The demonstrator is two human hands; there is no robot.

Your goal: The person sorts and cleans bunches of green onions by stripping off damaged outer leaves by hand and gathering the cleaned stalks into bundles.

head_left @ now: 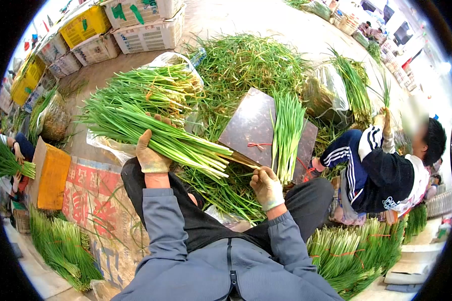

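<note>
My left hand (153, 155), in a stained work glove, is closed round a thick bunch of garlic chives (181, 145); the pale stalk ends point right. At those ends, my gloved right hand (266, 186) pinches a thin brownish strand (243, 160) that looks like a withered leaf. Beyond my right hand lies a smaller bundle of chives (288, 133) on a dark board (248, 120), with a red tie (259, 146) beside it. Past my left hand, a pile of untrimmed chives (153, 90) rests on white plastic.
Loose leaves (246, 60) are heaped ahead. Stacked crates (148, 30) stand at the back left. On the right sits a co-worker (381, 165) holding chives. Tied bundles (354, 251) stand behind my right side; others (63, 246) are at left, near an orange box (52, 175).
</note>
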